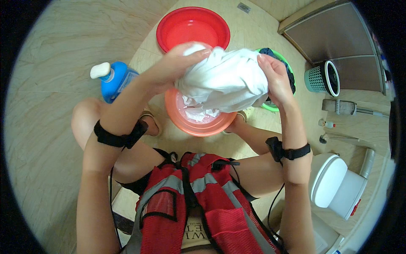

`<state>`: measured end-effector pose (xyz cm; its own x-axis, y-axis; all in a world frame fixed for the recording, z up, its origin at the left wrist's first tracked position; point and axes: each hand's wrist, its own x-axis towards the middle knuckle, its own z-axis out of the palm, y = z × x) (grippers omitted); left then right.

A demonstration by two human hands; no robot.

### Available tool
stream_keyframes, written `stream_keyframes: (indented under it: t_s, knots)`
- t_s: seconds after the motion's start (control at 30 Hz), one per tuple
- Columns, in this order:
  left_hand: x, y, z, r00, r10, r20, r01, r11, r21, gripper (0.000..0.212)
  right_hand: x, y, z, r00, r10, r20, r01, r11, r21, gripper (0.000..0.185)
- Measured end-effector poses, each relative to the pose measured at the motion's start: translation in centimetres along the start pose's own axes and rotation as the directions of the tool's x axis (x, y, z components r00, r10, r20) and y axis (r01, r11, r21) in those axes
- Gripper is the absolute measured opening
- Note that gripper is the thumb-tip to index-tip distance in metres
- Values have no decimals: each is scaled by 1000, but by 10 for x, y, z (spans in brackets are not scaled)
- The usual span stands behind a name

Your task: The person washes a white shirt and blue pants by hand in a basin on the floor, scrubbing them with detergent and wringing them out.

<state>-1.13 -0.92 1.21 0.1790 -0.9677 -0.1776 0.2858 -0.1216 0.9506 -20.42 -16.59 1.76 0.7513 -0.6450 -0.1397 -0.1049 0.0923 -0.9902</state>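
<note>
A bunched white cloth (pixel 228 77), perhaps a garment, is stretched between my two hands. My left hand (pixel 177 65) grips its left end, with part of the cloth over the fingers. The right end is pinched by my right hand (pixel 277 77). Below the cloth stands an orange plastic basin (pixel 177 122) between my feet, partly covered from view. Inside it, more white fabric (pixel 199 114) lies in sudsy water. Whether the held cloth joins that fabric I cannot tell.
Beyond the cloth is a red basin (pixel 161 31). A green basin (pixel 293 85) with dark clothes stands at right. Near my left knee is a blue pump bottle (pixel 111 90). A waste basket (pixel 314 79), a floor brush (pixel 339 107) and a toilet (pixel 330 181) line the right side.
</note>
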Motion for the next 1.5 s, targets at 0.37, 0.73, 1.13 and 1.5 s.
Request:
stream_keyframes:
  t_s: [0.37,0.73,1.13,1.5]
  knots:
    - [12,-38,66,975,-124,183,221,581,-783,26,5,-11,64,873,-462,-160,152,566,-810,38]
    - [16,-38,31,988,121,95,-19,711,-703,23,0,-8,90,831,-556,14,336,482,-809,44]
    - [-11,18,-7,952,168,255,113,584,-804,26,2,31,-4,919,77,386,166,814,-557,27]
    - [-14,32,-32,993,-19,115,10,997,81,40,-3,-13,-38,983,-40,177,14,990,143,30]
